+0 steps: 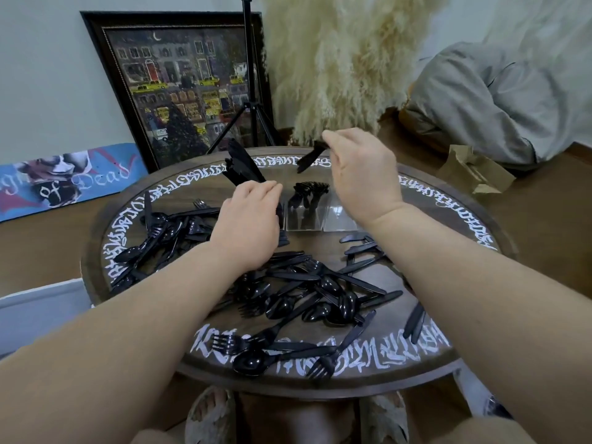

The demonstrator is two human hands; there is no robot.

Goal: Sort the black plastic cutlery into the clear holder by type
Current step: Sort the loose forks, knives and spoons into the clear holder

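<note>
You're early on: your left hand point(248, 216) grips knives point(238, 168) in the clear holder point(320, 219) at twelve o'clock, your right hand point(358, 174) pinches one knife point(309, 158); loose cutlery point(314, 293) covers the worktop point(448, 200).

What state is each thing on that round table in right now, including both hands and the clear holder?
Left hand: grip closed round a bundle of knives, blades up.
Right hand: pinching one black piece, held tilted in the air over the holder.
Clear holder: upright; forks standing in the middle compartment; the right compartment looks empty.
Loose cutlery: unsorted, scattered flat in heaps.
Round table: still, bearing everything.
</note>
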